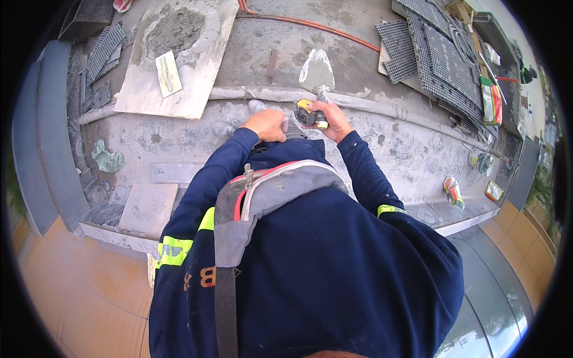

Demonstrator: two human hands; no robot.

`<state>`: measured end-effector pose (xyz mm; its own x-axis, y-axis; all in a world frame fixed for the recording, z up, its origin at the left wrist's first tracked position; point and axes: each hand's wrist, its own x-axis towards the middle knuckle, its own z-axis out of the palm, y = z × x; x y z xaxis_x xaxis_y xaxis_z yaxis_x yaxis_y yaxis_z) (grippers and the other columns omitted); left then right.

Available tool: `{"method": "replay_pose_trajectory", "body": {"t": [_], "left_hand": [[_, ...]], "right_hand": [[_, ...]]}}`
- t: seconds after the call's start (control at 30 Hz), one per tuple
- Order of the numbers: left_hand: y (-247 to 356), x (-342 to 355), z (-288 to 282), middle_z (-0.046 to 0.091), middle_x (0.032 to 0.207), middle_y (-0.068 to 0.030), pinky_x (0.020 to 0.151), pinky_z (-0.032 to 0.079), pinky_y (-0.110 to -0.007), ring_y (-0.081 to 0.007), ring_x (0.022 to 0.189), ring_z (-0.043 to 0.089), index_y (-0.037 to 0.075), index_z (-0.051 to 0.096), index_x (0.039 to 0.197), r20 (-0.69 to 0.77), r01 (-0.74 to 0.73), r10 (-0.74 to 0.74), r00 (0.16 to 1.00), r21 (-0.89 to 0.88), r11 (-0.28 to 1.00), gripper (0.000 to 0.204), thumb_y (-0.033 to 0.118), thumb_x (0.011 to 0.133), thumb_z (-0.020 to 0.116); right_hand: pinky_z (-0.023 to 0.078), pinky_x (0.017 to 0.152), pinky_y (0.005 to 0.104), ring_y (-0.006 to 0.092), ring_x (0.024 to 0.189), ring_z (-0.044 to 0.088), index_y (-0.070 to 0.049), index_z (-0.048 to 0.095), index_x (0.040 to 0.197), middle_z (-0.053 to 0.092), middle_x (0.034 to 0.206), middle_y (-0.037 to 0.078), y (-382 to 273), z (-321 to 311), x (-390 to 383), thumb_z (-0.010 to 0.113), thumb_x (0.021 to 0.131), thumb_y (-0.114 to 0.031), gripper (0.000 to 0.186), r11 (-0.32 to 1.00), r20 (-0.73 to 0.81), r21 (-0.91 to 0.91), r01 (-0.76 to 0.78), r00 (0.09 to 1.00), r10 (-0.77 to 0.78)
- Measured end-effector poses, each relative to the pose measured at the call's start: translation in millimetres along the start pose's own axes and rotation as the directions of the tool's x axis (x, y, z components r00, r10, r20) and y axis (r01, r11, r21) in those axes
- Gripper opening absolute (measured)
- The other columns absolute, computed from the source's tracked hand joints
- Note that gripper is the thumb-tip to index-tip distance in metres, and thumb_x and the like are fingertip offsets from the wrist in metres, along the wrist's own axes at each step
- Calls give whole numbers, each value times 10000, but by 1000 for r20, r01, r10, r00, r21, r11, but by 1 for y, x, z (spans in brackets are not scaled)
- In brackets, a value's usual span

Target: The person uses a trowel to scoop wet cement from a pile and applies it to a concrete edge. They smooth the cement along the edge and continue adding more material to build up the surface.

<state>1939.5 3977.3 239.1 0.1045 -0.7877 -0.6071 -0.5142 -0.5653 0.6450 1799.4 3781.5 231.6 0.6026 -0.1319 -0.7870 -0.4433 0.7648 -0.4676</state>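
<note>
My right hand [335, 121] is closed round a pointing-type trowel and a tape measure together. The trowel [317, 70] points away from me, its broad blade smeared with pale grey mortar. Beside its handle, the yellow and black tape measure [304, 113] sits under my fingers and thumb. My left hand [266, 125] is curled closed at waist height, close to the hem of my dark blue top. Whatever its fingers hold, if anything, is hidden. A grey waist bag [280, 185] with a red-edged zip lies across my front.
At the far left, a board [191, 98] carries a mortar heap [174, 31] and a pale rectangular float [169, 73]. Dark grid panels [444, 59] are stacked at far right. An orange hose [310, 24] crosses behind. A square tile [148, 209] and crumpled cloth [107, 157] lie left.
</note>
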Motion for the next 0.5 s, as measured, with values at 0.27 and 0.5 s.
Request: {"method": "replay_pose_trajectory", "body": {"t": [0.27, 0.5], "left_hand": [[-27, -6, 1, 711, 808, -220, 744, 552, -480, -408, 793, 700, 51, 768, 911, -307, -180, 146, 940, -83, 980, 261, 261, 774, 700], [-46, -20, -12, 754, 904, -211, 840, 564, -420, -350, 863, 743, 68, 800, 1016, -97, -163, 141, 985, -274, 948, 318, 227, 746, 747]], "right_hand": [[603, 635, 401, 200, 782, 704, -9, 627, 1108, 697, 958, 95, 26, 50, -13, 696, 884, -132, 265, 979, -106, -147, 144, 981, -160], [518, 747, 368, 182, 914, 620, -12, 595, 1140, 664, 971, 82, 49, 101, -28, 743, 832, -209, 395, 922, -368, -381, 68, 904, -218]]}}
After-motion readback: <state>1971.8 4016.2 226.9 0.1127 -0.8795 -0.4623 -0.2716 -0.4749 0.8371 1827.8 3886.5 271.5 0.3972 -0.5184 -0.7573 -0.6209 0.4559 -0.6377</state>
